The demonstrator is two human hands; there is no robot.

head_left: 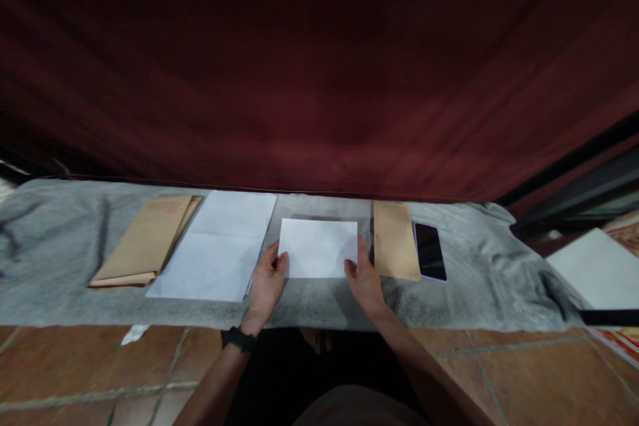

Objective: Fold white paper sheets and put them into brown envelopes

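A small white sheet (318, 248), perhaps folded, is held level above the grey cloth, between my two hands. My left hand (268, 279) grips its left edge, thumb on top, and wears a dark band at the wrist. At the right edge, my right hand (363, 277) pinches the sheet in the same way. Larger white sheets (214, 246) with a crease across them lie to the left of my left hand. Just right of my right hand rests a brown envelope (396, 241).
Several brown envelopes (144, 239) are stacked at the left of the grey cloth (474, 266). A dark-screened phone (430, 251) lies beside the right envelope. Behind the cloth hangs a dark red curtain (309, 113). A white panel (602, 269) stands at the far right.
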